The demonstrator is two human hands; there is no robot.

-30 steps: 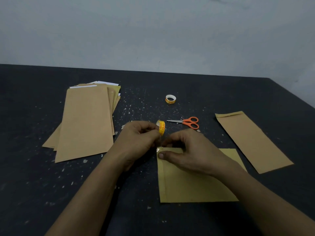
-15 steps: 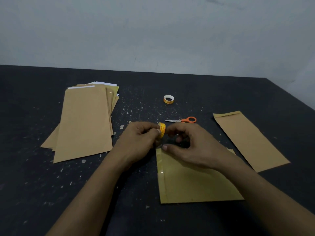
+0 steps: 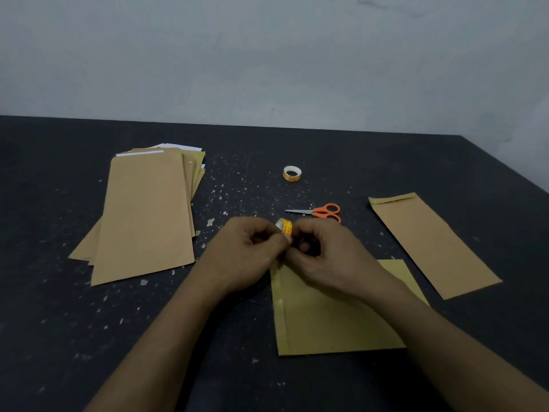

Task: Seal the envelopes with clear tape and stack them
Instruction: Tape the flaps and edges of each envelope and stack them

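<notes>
left hand (image 3: 246, 254) pinches the tape roll (image 3: 284, 228), right hand (image 3: 329, 257) curls fingers picking at its end over the envelope (image 3: 332, 322); next, pull a strip for the flap.

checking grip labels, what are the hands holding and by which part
The left hand pinches the small tape roll by its rim. The right hand curls against the roll's other side; whether it grips anything cannot be told.

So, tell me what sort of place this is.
Probably a plain indoor worktable for mailing or office chores: a dark white-flecked tabletop against a bare pale wall, a pile of brown paper envelopes, small orange-handled scissors and a small yellow-printed roll of clear tape.
</notes>
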